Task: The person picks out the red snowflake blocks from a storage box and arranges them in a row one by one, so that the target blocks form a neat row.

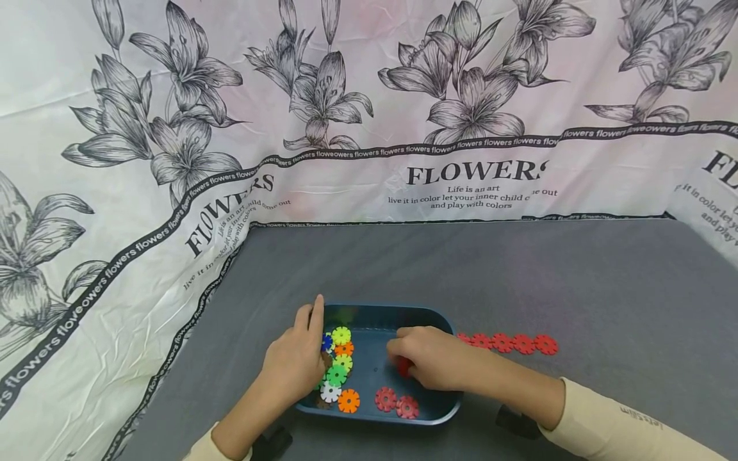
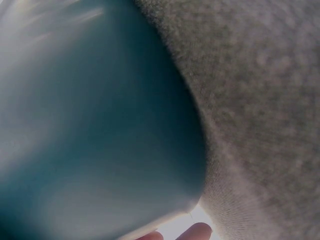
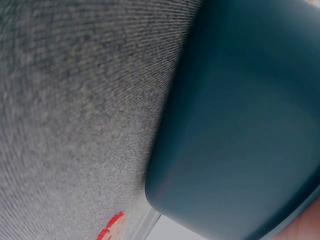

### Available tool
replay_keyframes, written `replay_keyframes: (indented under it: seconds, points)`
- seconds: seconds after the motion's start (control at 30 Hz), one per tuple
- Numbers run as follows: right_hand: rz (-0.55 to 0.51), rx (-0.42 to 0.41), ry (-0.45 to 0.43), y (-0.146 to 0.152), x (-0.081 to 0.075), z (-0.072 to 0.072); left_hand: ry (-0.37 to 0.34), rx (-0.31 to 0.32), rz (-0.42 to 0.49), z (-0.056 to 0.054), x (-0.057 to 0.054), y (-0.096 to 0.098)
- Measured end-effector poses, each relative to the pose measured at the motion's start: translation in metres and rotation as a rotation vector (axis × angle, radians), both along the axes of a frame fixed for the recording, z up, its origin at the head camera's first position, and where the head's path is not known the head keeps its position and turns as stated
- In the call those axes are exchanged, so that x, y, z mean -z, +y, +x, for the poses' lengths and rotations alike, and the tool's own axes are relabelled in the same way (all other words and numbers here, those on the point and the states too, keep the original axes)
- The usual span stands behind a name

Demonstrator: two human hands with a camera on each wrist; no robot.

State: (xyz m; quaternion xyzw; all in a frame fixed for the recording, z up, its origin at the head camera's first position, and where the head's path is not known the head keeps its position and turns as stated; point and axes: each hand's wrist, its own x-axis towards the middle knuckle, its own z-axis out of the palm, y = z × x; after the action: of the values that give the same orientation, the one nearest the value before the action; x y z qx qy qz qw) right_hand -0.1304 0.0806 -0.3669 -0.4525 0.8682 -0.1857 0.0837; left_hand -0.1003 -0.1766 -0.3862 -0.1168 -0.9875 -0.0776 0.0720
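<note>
A dark blue tray (image 1: 375, 419) with raised sides holds several notched plastic discs. My left hand (image 1: 294, 365) lies at the tray's left rim, index finger straight and pointing away from me. In the left wrist view two fingertips (image 2: 196, 232) show past the tray's outer wall (image 2: 110, 125). My right hand (image 1: 432, 358) reaches into the tray's right half, fingers bent down around a red notched disc (image 1: 405, 367) that they partly hide. Two more red discs (image 1: 407, 407) lie near the front wall. Along the left side are yellow, orange, green, white, blue and brown discs (image 1: 337, 374).
Right of the tray, a row of red discs (image 1: 523, 344) lies on the grey cloth (image 1: 605, 288), its left end near my right hand. A flower-printed curtain (image 1: 473, 186) stands behind and at the left. Dark wrist camera mounts (image 1: 516, 422) sit under both forearms.
</note>
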Motion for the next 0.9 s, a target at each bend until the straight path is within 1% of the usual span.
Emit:
replay_keyframes:
  seconds: [0.27, 0.6, 0.83, 0.9]
  points:
    - [-0.018, -0.001, 0.000, -0.0001, 0.0004, -0.0007, -0.001, -0.003, 0.002, -0.0002, 0.0011, 0.0003]
    - [-0.107, -0.012, -0.017, 0.0010, 0.0027, -0.0040, -0.011, -0.006, 0.002, -0.0009, 0.0006, 0.0011]
    - [-0.155, 0.008, 0.029, 0.0049, 0.0023, -0.0054, -0.011, -0.009, 0.002, -0.0013, 0.0004, 0.0014]
    - [-0.172, 0.014, 0.013, 0.0058, 0.0013, -0.0064, -0.014, -0.009, 0.002, -0.0016, 0.0001, 0.0015]
